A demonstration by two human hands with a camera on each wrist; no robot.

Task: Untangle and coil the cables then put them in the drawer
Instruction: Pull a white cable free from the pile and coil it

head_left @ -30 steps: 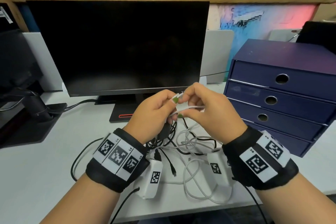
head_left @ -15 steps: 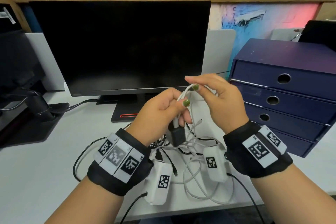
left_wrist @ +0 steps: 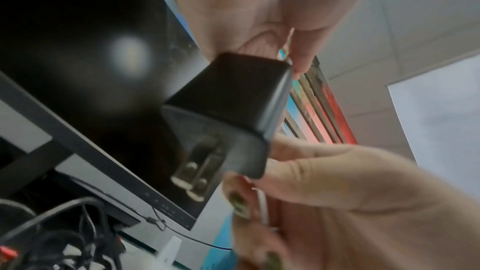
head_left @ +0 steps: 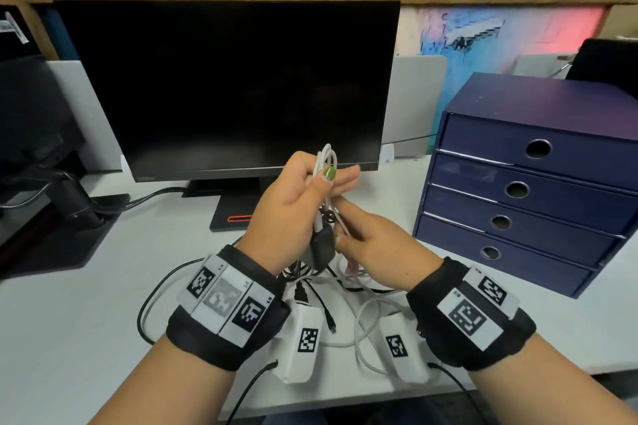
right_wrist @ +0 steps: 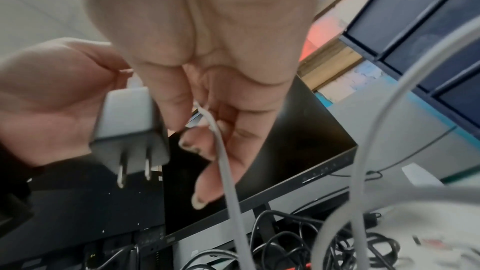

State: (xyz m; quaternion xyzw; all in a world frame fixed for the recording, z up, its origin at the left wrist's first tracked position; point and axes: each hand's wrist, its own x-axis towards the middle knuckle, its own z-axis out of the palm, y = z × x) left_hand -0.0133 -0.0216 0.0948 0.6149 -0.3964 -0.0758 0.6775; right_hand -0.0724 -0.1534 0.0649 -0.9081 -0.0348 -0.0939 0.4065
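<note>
My left hand [head_left: 310, 183] is raised in front of the monitor and pinches a folded loop of white cable [head_left: 326, 157] between thumb and fingers. A black plug adapter [head_left: 322, 245] [left_wrist: 228, 106] [right_wrist: 130, 128] hangs from that cable just below the hand. My right hand [head_left: 348, 235] sits lower and to the right, its fingers curled round a strand of the white cable [right_wrist: 223, 161] beside the adapter. A tangle of black and white cables [head_left: 345, 286] lies on the desk under both hands. The blue drawer unit [head_left: 524, 190] stands at the right with all its drawers closed.
A black monitor [head_left: 228, 86] stands right behind the hands on the white desk [head_left: 69, 321]. A dark stand with cables [head_left: 69, 203] occupies the left side. The wrist cameras' white boxes [head_left: 303, 338] hang over the cable pile near the desk's front edge.
My left hand has risen with the cable loop, and the adapter has lifted with it. My right hand has dropped from beside the loop to the strand by the adapter.
</note>
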